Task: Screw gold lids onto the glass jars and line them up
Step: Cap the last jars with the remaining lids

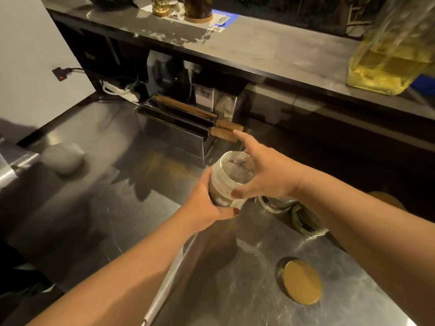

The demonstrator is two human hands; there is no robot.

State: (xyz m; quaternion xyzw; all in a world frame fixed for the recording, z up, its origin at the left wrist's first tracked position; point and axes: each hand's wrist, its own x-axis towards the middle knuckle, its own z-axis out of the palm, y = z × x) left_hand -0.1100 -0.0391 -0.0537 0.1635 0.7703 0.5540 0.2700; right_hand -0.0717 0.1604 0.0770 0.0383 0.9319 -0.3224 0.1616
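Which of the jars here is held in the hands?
The open glass jar, gripped by left hand and right hand; the others stand on the steel counter.

clear glass jar (pixel 231 178), scuffed shiny steel counter (pixel 247 290).

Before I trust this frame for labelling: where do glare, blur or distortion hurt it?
Head view: warm dim light; glare streaks the steel counter; the jar between both hands looks smeared by motion; wide-angle bends the shelf edge; the gold lid stays readable.
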